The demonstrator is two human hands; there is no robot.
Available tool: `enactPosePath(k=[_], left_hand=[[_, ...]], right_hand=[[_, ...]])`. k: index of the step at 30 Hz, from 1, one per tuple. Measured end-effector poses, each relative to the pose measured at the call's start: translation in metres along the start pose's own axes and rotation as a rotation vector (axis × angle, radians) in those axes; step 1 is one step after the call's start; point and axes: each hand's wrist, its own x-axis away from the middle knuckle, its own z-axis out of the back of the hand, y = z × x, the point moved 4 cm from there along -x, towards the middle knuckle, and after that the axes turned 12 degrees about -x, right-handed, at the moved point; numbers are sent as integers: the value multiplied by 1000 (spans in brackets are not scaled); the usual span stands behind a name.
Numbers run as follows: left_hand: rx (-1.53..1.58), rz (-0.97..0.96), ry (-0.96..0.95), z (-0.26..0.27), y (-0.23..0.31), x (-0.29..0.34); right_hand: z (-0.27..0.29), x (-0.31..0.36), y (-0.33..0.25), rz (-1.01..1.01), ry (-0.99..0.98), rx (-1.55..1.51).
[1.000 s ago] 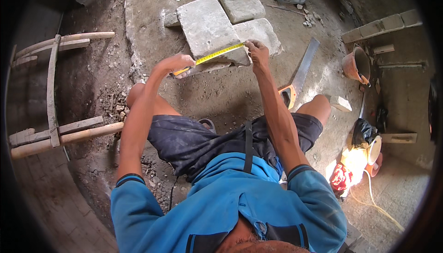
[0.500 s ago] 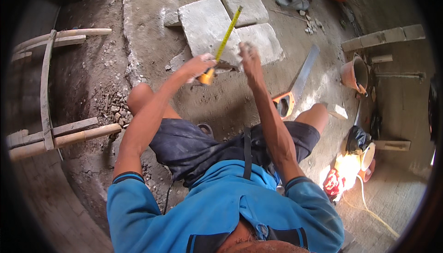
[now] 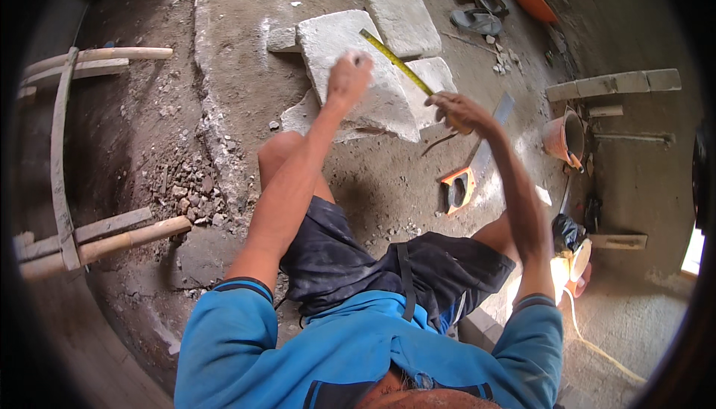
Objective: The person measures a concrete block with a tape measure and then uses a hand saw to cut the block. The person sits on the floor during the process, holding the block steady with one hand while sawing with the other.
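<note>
Clock directions are taken from the middle of the view. At nine o'clock a wooden frame (image 3: 63, 155) stands on the floor, with rubble (image 3: 190, 192) to its right. Toward eleven, a small block (image 3: 282, 39) lies beside the front slab (image 3: 384, 103). The left hand (image 3: 350, 77) is over this slab at twelve; its fingers look curled, but blur hides whether they pinch or touch anything.

The yellow tape (image 3: 399, 64) stretches across the front slab, its free end just beyond the left hand. Behind the slab, at about one o'clock, lies the rear slab (image 3: 403, 21).

At two, the right hand (image 3: 456, 113) is closed around the tape's near end, the blade pointing from it toward ten or eleven. Just below, the saw (image 3: 479, 159) lies on the floor. Sandals (image 3: 481, 19) lie at one, and a bucket (image 3: 563, 140) sits near three.
</note>
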Motion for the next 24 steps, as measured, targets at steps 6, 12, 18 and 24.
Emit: enactPosePath(k=[6, 12, 18, 24], left_hand=[[200, -110, 480, 33, -42, -59], [-65, -29, 477, 79, -50, -59], [-395, -191, 266, 82, -20, -102], [-402, -96, 185, 81, -17, -150]], right_hand=[[88, -24, -42, -60, -85, 489], [90, -113, -61, 39, -153, 655], [150, -200, -50, 151, -190, 638], [139, -271, -90, 226, -302, 764]])
